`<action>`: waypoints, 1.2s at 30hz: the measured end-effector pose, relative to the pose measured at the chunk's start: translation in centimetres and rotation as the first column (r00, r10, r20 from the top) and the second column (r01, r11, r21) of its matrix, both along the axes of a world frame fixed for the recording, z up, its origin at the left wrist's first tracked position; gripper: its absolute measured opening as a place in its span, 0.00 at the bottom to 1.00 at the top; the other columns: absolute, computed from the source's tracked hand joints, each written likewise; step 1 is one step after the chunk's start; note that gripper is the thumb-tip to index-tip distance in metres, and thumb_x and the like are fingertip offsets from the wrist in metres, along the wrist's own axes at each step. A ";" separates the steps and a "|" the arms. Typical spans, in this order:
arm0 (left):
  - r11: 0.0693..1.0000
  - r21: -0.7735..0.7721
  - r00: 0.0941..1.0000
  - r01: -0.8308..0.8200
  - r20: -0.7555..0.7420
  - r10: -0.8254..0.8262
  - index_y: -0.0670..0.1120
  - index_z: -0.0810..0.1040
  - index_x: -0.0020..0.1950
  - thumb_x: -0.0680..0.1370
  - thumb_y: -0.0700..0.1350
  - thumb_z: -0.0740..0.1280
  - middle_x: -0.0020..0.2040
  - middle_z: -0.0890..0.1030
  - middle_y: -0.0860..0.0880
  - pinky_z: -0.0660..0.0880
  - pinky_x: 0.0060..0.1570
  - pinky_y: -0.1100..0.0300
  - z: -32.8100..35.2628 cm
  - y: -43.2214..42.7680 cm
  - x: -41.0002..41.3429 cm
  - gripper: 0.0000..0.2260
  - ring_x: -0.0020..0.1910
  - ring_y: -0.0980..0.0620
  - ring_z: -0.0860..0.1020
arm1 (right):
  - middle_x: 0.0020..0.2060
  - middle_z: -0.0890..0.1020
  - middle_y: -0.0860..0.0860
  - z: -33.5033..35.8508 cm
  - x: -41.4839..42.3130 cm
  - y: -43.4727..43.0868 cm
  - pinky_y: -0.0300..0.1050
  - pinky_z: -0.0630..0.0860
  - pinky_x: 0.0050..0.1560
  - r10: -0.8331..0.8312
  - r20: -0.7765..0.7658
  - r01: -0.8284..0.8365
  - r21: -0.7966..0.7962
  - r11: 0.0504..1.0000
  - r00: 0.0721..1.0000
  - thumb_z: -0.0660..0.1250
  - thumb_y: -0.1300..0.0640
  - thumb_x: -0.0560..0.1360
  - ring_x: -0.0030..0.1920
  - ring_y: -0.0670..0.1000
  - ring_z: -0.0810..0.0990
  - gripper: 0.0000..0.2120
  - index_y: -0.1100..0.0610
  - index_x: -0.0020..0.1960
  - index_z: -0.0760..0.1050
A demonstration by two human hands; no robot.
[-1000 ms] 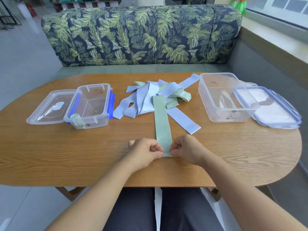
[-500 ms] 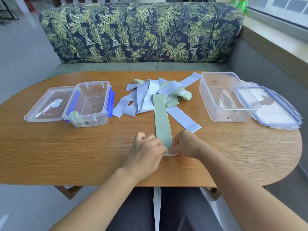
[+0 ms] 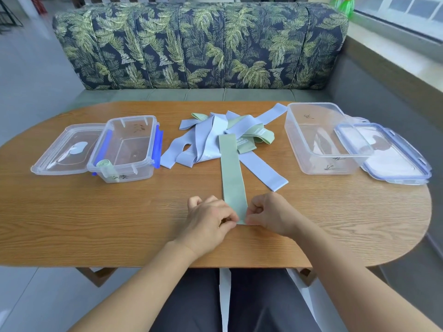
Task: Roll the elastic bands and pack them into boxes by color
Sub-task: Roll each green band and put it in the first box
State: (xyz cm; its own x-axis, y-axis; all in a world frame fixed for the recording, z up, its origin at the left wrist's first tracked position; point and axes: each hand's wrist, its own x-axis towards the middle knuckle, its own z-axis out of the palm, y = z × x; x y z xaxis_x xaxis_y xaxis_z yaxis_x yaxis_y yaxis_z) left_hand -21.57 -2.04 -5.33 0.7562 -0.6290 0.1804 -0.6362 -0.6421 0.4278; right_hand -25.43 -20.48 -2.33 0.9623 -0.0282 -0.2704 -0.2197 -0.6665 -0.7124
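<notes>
A long green elastic band (image 3: pixel 232 173) lies flat on the wooden table (image 3: pixel 96 224), running from the pile toward me. My left hand (image 3: pixel 211 221) and my right hand (image 3: pixel 271 213) pinch its near end from either side. Behind it sits a loose pile of blue and green bands (image 3: pixel 211 137). One blue band (image 3: pixel 263 171) reaches out to the right of the green one. A clear box with blue clips (image 3: pixel 127 149) at the left holds one rolled green band (image 3: pixel 104 163). An empty larger clear box (image 3: pixel 318 137) stands at the right.
A clear lid (image 3: pixel 64 149) lies left of the small box. A blue-rimmed lid (image 3: pixel 388 154) leans against the large box's right side. A leaf-patterned sofa (image 3: pixel 199 44) stands behind the table, and a window ledge (image 3: pixel 395 51) runs along the right.
My left hand rose over the band's near end half a second ago, then came back down. Both hands still pinch that end, now a little further up the band.
</notes>
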 end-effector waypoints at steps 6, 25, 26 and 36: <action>0.999 0.046 1.000 0.012 0.015 -0.013 0.55 0.83 0.49 0.78 0.52 0.68 0.48 0.80 0.61 0.55 0.58 0.56 0.3 -0.2 0.2 0.05 0.52 0.61 0.70 | 0.36 0.75 0.40 -2.0 -1.9 0.7 0.34 0.69 0.38 -0.014 0.373 0.072 -0.142 0.987 0.928 0.73 0.61 0.71 0.35 0.41 0.73 0.05 0.52 0.39 0.81; 0.997 0.081 1.000 -0.013 0.009 0.012 0.56 0.82 0.49 0.79 0.52 0.66 0.43 0.79 0.61 0.50 0.50 0.59 1.1 -0.4 0.8 0.06 0.52 0.60 0.68 | 0.43 0.80 0.51 -1.3 -0.2 0.9 0.46 0.76 0.43 0.108 0.179 -0.052 -0.291 0.955 0.978 0.64 0.60 0.76 0.42 0.51 0.77 0.08 0.59 0.45 0.82; 0.996 0.080 0.999 -0.033 -0.031 0.036 0.57 0.82 0.49 0.79 0.52 0.66 0.42 0.79 0.61 0.50 0.50 0.59 1.1 -0.5 1.0 0.06 0.53 0.60 0.68 | 0.41 0.81 0.51 -1.0 0.3 0.8 0.45 0.77 0.42 0.059 0.127 -0.027 -0.239 0.971 0.990 0.65 0.61 0.75 0.41 0.51 0.78 0.07 0.60 0.44 0.82; 0.993 0.065 0.980 -0.094 -0.170 0.104 0.55 0.83 0.47 0.77 0.51 0.69 0.43 0.77 0.58 0.56 0.54 0.58 1.4 -1.1 1.7 0.04 0.52 0.59 0.68 | 0.36 0.84 0.56 1.1 3.3 0.1 0.39 0.75 0.34 -0.033 -0.226 0.014 -0.086 0.996 0.973 0.74 0.64 0.70 0.33 0.51 0.80 0.09 0.59 0.34 0.76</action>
